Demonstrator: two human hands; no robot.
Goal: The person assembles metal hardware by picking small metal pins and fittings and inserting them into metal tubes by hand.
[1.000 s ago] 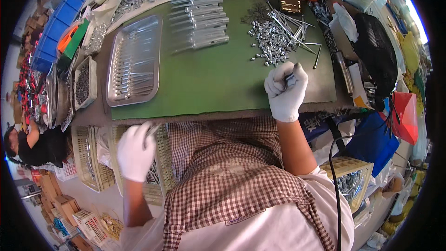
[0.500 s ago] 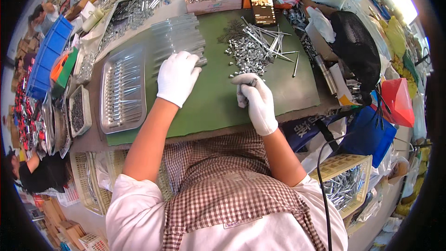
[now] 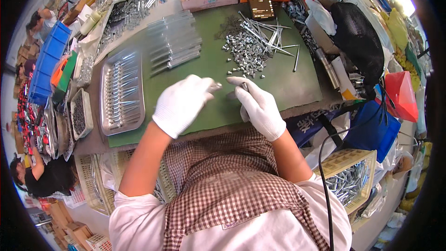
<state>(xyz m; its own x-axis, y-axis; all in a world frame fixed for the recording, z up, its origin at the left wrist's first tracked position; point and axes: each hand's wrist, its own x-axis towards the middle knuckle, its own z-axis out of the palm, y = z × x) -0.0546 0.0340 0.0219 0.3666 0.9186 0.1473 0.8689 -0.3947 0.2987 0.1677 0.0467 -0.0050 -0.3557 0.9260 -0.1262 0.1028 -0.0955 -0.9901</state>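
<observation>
From a distance, I have the head view: the left hand (image 3: pixel 183 103), gloved in white, is above the green mat (image 3: pixel 297 88), its fingertips pinched on a small metal piece (image 3: pixel 219 85). Near it I see the right hand (image 3: pixel 261 108), likewise gloved, its fingers curled around a dark grey piece (image 3: pixel 245 86) whose shape I can't make out. Both pieces are over the near part of the mat, apart from each other. Beyond the right hand I see a heap of small metal parts (image 3: pixel 245 51), with long rods (image 3: pixel 263 36) strewn beside it; silvery tubes (image 3: pixel 174 42) lie in a row farther left.
</observation>
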